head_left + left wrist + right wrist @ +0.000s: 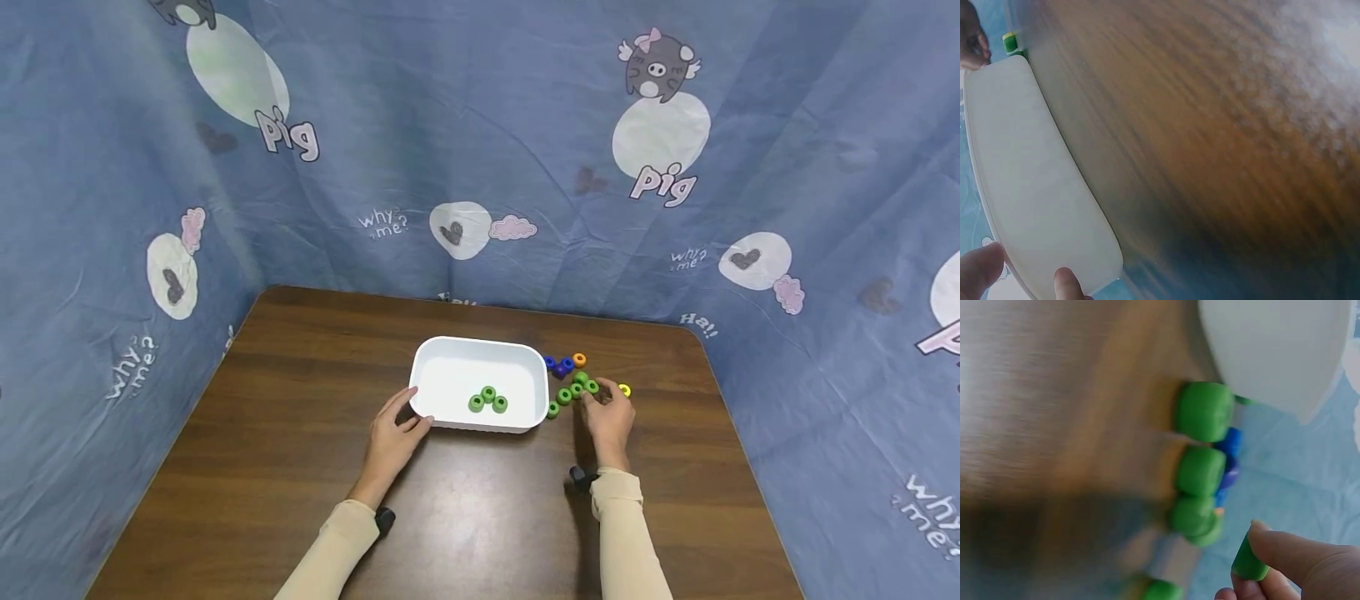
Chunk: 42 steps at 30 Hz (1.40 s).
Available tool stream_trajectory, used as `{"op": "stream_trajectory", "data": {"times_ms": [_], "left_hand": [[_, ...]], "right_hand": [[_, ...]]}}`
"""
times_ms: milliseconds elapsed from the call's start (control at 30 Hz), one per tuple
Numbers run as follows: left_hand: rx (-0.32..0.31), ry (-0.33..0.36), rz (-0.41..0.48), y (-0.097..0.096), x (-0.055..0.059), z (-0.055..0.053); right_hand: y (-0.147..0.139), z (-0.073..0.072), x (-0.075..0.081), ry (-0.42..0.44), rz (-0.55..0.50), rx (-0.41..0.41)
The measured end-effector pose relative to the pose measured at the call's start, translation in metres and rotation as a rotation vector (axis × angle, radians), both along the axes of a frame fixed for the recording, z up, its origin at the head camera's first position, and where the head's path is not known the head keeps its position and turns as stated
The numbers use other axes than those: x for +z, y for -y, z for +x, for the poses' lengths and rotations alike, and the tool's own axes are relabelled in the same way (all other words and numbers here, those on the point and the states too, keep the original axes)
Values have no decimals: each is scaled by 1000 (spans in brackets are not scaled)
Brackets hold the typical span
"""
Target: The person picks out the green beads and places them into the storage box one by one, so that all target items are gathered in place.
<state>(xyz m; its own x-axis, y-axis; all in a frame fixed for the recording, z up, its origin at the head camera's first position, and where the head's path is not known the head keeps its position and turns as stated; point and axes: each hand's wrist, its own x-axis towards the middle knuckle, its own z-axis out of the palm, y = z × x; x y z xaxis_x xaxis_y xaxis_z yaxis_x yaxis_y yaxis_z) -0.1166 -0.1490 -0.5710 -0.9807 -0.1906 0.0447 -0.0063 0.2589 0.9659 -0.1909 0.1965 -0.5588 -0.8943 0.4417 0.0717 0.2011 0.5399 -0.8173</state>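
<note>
A white plastic tray point(450, 367) with rounded corners stands on the table, with 3 green beads point(488, 393) inside it. My left hand point(393, 437) holds the tray's near left corner, fingertips at the left rim and thumb against the near wall; in the left wrist view its thumb point(1068, 284) shows at that wall. My right hand point(611, 421) is to the right of the tray. It pinches a green bead point(1249, 561) between thumb and fingers. Several more green beads point(1200, 470) lie close by, between that hand and the tray.
Behind the green beads lie a few blue beads point(567, 364) and an orange bead point(580, 360). A yellow bead point(626, 390) sits just right of my right hand. Blue printed cloth point(525, 167) hangs around the brown wooden table point(315, 367).
</note>
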Motion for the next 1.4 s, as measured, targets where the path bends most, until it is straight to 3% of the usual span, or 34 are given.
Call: {"op": "stream_trajectory", "data": {"times_ms": [333,600,733,900,1400], "left_hand": [[1,15,-14,0,1,-2],[-5,15,0,1,1,-1],[-1,14,-4,2,1,-1],[-6,9,-1,1,2,-1],[-11,16,-5,1,1,0]], "right_hand": [[21,-13,32,-81,-8,88],[51,-20,42,-127,37,183],[68,-20,42,-142,87,216],[85,-20,37,-135,134,338],[102,-20,20,-25,258,539]]}}
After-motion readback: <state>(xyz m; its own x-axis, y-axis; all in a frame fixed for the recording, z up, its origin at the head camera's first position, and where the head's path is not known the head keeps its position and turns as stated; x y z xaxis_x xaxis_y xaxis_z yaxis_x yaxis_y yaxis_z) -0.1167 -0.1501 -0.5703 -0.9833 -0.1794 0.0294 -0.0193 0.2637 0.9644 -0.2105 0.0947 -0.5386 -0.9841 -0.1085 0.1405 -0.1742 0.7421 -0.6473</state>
